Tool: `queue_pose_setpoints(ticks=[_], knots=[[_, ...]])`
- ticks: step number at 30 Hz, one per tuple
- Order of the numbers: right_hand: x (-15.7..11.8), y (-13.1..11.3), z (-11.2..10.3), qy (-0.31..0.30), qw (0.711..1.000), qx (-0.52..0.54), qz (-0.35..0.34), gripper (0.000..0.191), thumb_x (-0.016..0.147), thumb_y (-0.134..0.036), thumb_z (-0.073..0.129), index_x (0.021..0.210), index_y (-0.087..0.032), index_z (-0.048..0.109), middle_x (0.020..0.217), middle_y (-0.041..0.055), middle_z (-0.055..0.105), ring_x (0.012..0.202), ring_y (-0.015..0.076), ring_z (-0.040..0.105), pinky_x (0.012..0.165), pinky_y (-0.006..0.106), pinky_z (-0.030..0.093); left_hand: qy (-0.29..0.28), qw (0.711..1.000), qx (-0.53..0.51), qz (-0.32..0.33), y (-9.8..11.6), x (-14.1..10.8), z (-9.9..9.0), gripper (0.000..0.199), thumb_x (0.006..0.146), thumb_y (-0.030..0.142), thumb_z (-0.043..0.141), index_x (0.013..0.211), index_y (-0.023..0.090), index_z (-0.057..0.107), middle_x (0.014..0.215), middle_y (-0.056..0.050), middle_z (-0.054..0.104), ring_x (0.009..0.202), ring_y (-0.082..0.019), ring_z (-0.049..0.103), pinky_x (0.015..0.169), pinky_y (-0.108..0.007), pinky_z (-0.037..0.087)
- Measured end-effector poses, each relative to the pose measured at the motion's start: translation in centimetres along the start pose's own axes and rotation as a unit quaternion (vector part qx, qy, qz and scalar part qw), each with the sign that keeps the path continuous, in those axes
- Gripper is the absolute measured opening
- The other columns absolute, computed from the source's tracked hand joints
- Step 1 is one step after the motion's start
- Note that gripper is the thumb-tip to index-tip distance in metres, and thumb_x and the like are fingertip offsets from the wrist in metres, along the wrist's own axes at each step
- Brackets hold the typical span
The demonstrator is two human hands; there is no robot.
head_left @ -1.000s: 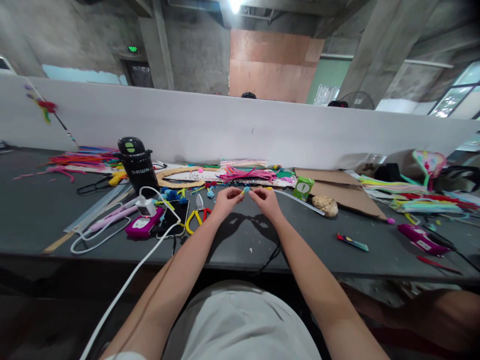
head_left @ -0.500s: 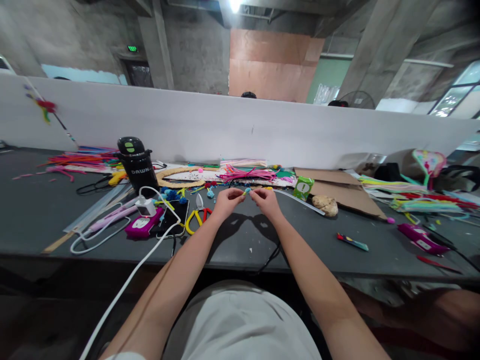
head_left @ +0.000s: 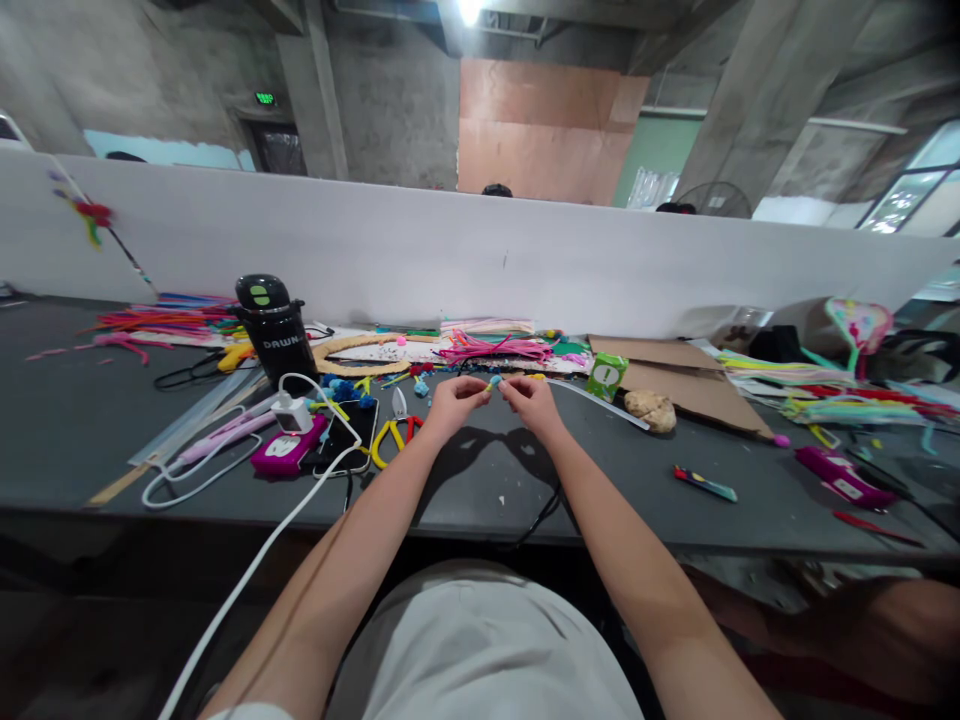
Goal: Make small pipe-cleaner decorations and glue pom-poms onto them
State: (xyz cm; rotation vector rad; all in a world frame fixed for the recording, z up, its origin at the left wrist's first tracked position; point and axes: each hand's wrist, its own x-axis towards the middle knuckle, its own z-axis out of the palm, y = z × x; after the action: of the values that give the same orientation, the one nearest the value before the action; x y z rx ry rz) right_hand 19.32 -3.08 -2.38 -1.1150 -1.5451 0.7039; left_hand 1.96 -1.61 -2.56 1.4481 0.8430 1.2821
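Note:
Above the dark grey table [head_left: 630, 500], my left hand [head_left: 456, 405] and my right hand [head_left: 532, 405] meet fingertip to fingertip. Pinched between them is a small blue-and-yellow pipe cleaner piece [head_left: 495, 383], too small to make out its exact shape. Both hands are closed on it, left hand from the left and right hand from the right. Scissors [head_left: 390, 437] with yellow and red handles lie just left of my left forearm. Blue fuzzy pieces [head_left: 346, 388] and pink pipe cleaners [head_left: 499, 347] lie behind the hands.
A black bottle [head_left: 276, 330] stands at left, near a purple power strip [head_left: 289, 448] and its white cable [head_left: 262, 550]. To the right are a green box [head_left: 606, 377], a stone-like lump [head_left: 651, 411], cardboard [head_left: 694, 395] and a utility knife [head_left: 705, 484]. A white partition [head_left: 420, 250] runs behind.

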Motion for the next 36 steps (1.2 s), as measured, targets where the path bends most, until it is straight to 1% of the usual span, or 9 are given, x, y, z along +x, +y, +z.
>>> queue_pose_setpoints(ticks=[6, 9, 14, 18, 20, 22, 25, 29, 36], knots=[[0.0, -0.2, 0.0, -0.002, 1.000, 0.009, 0.003, 0.041, 0.074, -0.061, 0.061, 0.075, -0.020, 0.067, 0.061, 0.0015, 0.060, 0.049, 0.0127, 0.048, 0.049, 0.028, 0.039, -0.001, 1.000, -0.001, 0.000, 0.0, 0.0, 0.1, 0.041, 0.055, 0.041, 0.083, 0.081, 0.013, 0.069, 0.072, -0.005, 0.069, 0.067, -0.015, 0.063, 0.067, -0.028, 0.050], [-0.1, -0.4, 0.0, 0.005, 1.000, -0.006, 0.007, 0.041, 0.075, -0.060, 0.060, 0.069, -0.020, 0.065, 0.054, -0.0004, 0.054, 0.047, 0.0128, 0.046, 0.049, 0.028, 0.037, 0.023, 1.000, -0.011, -0.006, 0.1, -0.1, 0.2, 0.044, 0.055, 0.044, 0.083, 0.082, 0.013, 0.068, 0.073, -0.005, 0.069, 0.065, -0.015, 0.063, 0.065, -0.028, 0.049], [-0.5, -0.7, 0.3, -0.025, 0.997, -0.073, -0.019, 0.034, 0.079, -0.048, 0.058, 0.065, -0.017, 0.061, 0.055, -0.0009, 0.054, 0.051, 0.0113, 0.046, 0.051, 0.025, 0.036, 0.094, 0.990, -0.104, -0.015, 0.5, 0.7, -1.1, 0.045, 0.058, 0.045, 0.081, 0.085, 0.013, 0.065, 0.075, -0.005, 0.070, 0.065, -0.014, 0.063, 0.063, -0.026, 0.048], [-0.8, 0.0, 1.0, -0.097, 0.983, -0.149, -0.051, 0.020, 0.080, -0.032, 0.057, 0.081, -0.015, 0.068, 0.073, 0.0018, 0.065, 0.062, 0.0116, 0.052, 0.061, 0.024, 0.042, 0.201, 0.953, -0.228, 0.008, 1.3, 1.6, -3.7, 0.034, 0.062, 0.037, 0.081, 0.079, 0.014, 0.063, 0.071, 0.000, 0.065, 0.059, -0.006, 0.057, 0.058, -0.019, 0.044], [-0.7, 0.7, 1.7, -0.119, 0.975, -0.177, -0.068, 0.019, 0.081, -0.027, 0.057, 0.092, -0.016, 0.069, 0.083, 0.0031, 0.067, 0.066, 0.0116, 0.053, 0.067, 0.025, 0.044, 0.227, 0.940, -0.254, 0.002, 1.6, 1.8, -4.7, 0.032, 0.064, 0.034, 0.080, 0.079, 0.014, 0.061, 0.068, 0.001, 0.063, 0.055, -0.004, 0.055, 0.055, -0.017, 0.041], [-0.3, 1.4, 2.5, -0.143, 0.963, -0.212, -0.091, 0.021, 0.082, -0.024, 0.058, 0.098, -0.016, 0.069, 0.089, 0.0046, 0.066, 0.070, 0.0120, 0.054, 0.072, 0.025, 0.044, 0.229, 0.939, -0.256, -0.010, 1.8, 1.7, -5.0, 0.031, 0.066, 0.035, 0.078, 0.080, 0.013, 0.061, 0.065, 0.003, 0.060, 0.052, -0.004, 0.053, 0.051, -0.016, 0.039], [0.7, 2.0, 3.7, -0.195, 0.937, -0.268, -0.112, 0.024, 0.081, -0.023, 0.062, 0.103, -0.015, 0.070, 0.091, 0.0068, 0.063, 0.076, 0.0135, 0.055, 0.076, 0.026, 0.044, 0.195, 0.951, -0.238, -0.030, 1.7, 1.5, -4.7, 0.032, 0.069, 0.039, 0.075, 0.083, 0.014, 0.061, 0.064, 0.003, 0.058, 0.049, -0.004, 0.050, 0.048, -0.017, 0.036], [2.3, 1.8, 5.1, -0.241, 0.914, -0.304, -0.119, 0.025, 0.081, -0.023, 0.063, 0.104, -0.015, 0.071, 0.090, 0.0078, 0.064, 0.078, 0.0155, 0.058, 0.076, 0.026, 0.043, 0.168, 0.960, -0.219, -0.036, 1.3, 1.4, -4.1, 0.032, 0.071, 0.041, 0.073, 0.080, 0.013, 0.061, 0.062, 0.003, 0.057, 0.048, -0.004, 0.048, 0.047, -0.017, 0.034], [3.2, 1.0, 7.0, -0.228, 0.895, -0.359, -0.134, 0.019, 0.079, -0.022, 0.065, 0.096, -0.020, 0.073, 0.090, 0.0062, 0.066, 0.079, 0.0166, 0.060, 0.071, 0.024, 0.041, 0.151, 0.963, -0.219, -0.035, 1.6, 1.2, -4.0, 0.032, 0.064, 0.037, 0.079, 0.075, 0.013, 0.061, 0.065, 0.001, 0.059, 0.050, -0.004, 0.048, 0.050, -0.017, 0.035]])
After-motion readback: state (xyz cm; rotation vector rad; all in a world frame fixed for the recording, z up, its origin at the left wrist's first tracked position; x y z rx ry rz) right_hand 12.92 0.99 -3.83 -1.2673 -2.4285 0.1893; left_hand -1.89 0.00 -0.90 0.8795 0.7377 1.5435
